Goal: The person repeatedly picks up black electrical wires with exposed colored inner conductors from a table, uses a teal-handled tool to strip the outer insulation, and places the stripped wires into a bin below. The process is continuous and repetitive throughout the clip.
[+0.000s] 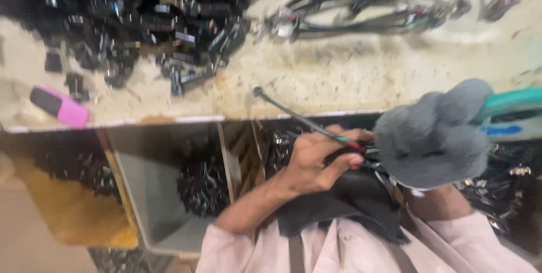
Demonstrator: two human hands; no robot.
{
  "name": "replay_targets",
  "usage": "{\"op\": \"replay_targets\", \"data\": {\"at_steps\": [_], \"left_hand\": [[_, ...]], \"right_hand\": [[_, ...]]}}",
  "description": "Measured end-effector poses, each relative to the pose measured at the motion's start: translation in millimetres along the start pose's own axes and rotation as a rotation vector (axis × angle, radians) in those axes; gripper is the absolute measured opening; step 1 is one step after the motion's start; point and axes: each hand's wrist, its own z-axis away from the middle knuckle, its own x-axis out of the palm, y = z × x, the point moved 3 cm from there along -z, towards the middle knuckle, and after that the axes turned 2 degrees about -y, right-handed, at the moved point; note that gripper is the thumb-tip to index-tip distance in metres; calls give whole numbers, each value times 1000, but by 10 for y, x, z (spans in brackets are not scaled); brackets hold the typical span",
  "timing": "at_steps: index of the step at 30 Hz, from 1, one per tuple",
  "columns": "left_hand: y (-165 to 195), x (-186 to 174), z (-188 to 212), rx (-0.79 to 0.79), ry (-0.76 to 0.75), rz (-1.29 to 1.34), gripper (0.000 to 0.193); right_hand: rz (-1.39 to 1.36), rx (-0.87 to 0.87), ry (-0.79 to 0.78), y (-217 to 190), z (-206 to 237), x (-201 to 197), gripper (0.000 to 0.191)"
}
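While blur softens head view, left hand (319, 157) shows bare, wrist bent, fingers curled, pinching thin dark cable (299, 118) near its coloured end. Cable runs up-left, tip over worn workbench (339, 75) edge. Right hand (432, 137) in grey glove, fingers bunched together just beside left; what it grips cannot be told. Black cloth (350, 202) lies below both hands. Pink marker (59, 106) lies far left.

Tabletop (339, 75): pale, worn, stained, w/ a light front edge. A heap of black clips (152, 19) is spread over its far left. A pink-black marker (60, 107) is laid near the front edge, left. Black cables (384, 2) are piled far right. A black rod (282, 109) is seen sticking out over the front edge, mid.
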Motion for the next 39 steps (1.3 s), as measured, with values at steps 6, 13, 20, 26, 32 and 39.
{"op": "replay_targets", "data": {"at_steps": [6, 13, 20, 26, 32, 39], "left_hand": [[-11, 41, -47, 38, 16, -104, 54], [31, -400, -43, -68, -316, -1109, 70], [-372, -1668, -543, 54, 426, -1461, 37], [-594, -1070, -168, -270, 522, 685, 44], [-205, -382, -55, -84, 39, 71, 35], [-353, -253, 40, -341, -69, 199, 43]], "right_hand": [[300, -16, -251, -62, -201, 118, 19], [1477, -481, -342, -238, -1205, -234, 20], [1155, -322, -484, -252, -564, 214, 21], [1126, -112, -612, -181, -584, 11, 20], [1293, -320, -425, -60, -375, 31, 28], [962, -257, -585, 24, -429, -78, 38]]}}
